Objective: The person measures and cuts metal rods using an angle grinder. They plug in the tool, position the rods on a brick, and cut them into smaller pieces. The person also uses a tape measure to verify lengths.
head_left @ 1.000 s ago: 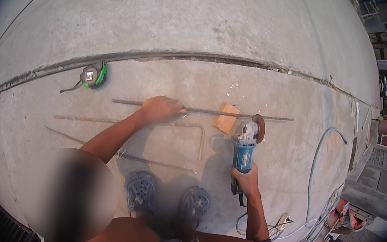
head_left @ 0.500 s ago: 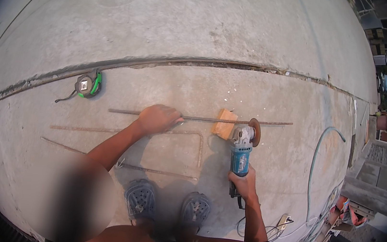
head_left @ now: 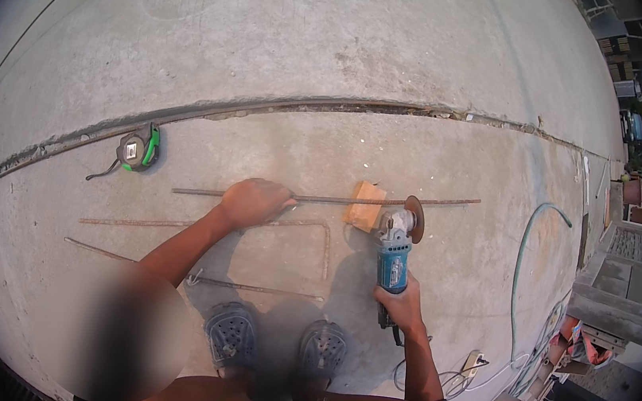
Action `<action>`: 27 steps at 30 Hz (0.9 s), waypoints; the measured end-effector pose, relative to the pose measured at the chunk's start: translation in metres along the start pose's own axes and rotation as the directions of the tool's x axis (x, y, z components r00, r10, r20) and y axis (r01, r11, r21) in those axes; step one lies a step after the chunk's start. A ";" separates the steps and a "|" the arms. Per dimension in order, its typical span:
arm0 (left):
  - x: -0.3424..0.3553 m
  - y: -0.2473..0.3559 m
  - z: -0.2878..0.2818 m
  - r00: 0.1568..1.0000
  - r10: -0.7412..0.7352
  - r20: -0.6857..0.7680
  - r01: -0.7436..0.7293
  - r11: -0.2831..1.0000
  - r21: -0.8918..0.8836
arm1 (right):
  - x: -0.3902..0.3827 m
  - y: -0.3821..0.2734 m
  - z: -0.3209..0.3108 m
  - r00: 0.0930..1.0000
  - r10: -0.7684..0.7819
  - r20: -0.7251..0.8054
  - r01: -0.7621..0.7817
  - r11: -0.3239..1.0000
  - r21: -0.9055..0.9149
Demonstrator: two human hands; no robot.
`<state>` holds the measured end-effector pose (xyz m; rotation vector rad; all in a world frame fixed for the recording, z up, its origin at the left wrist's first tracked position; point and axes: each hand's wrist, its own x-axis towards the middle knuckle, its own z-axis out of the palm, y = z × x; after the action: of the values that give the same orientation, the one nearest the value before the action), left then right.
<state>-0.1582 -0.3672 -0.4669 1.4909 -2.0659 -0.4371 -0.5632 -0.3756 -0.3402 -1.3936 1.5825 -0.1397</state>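
Observation:
My left hand is closed round a long ribbed steel rebar that runs left to right before me. Toward its right part, the rebar lies across an orange-brown wooden block. In my right hand is a blue angle grinder, gripped by its body. The grinder's brown disc stands upright at the rebar, just right of the block; I cannot tell whether it touches or spins. Below my left hand lie a bent rebar and a thinner rod.
A black and green tape measure lies at the left, near a long groove in the concrete. My clogs stand close by. On the right are a power strip with cords and a pale green hose.
The whole view has shifted slightly, so the rebar, block and tape measure appear a little further left. Both hands keep their holds; the disc stays beside the block.

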 end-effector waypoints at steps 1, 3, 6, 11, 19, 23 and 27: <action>-0.001 -0.001 0.001 1.000 0.007 -0.007 -0.007 1.000 0.004 | 0.001 -0.001 0.000 1.000 0.002 0.004 -0.002 1.000 0.003; -0.002 -0.004 0.003 1.000 0.020 -0.020 -0.019 1.000 0.011 | 0.002 -0.001 0.000 1.000 0.003 0.010 -0.003 1.000 0.006; -0.003 -0.005 0.006 0.999 0.032 -0.033 -0.032 0.999 0.017 | 0.002 -0.001 0.000 1.000 0.003 0.010 -0.003 1.000 0.003; -0.003 -0.006 0.006 0.999 0.042 -0.023 -0.041 0.998 0.037 | 0.001 0.004 -0.002 1.000 -0.002 0.000 0.002 1.000 -0.006; -0.002 -0.003 0.002 0.998 0.042 -0.037 -0.041 0.999 0.035 | 0.001 0.001 -0.002 1.000 -0.008 0.013 0.008 1.000 0.018; -0.002 -0.003 0.002 0.998 0.044 -0.034 -0.043 0.999 0.033 | -0.001 -0.004 -0.002 1.000 -0.001 0.015 0.000 1.000 0.015; -0.001 -0.002 0.000 0.999 0.044 -0.031 -0.043 0.999 0.028 | 0.000 -0.003 -0.003 1.000 -0.007 0.016 0.006 1.000 0.019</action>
<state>-0.1566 -0.3670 -0.4684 1.4565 -2.0834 -0.3674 -0.5634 -0.3775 -0.3370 -1.3818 1.5598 -0.1469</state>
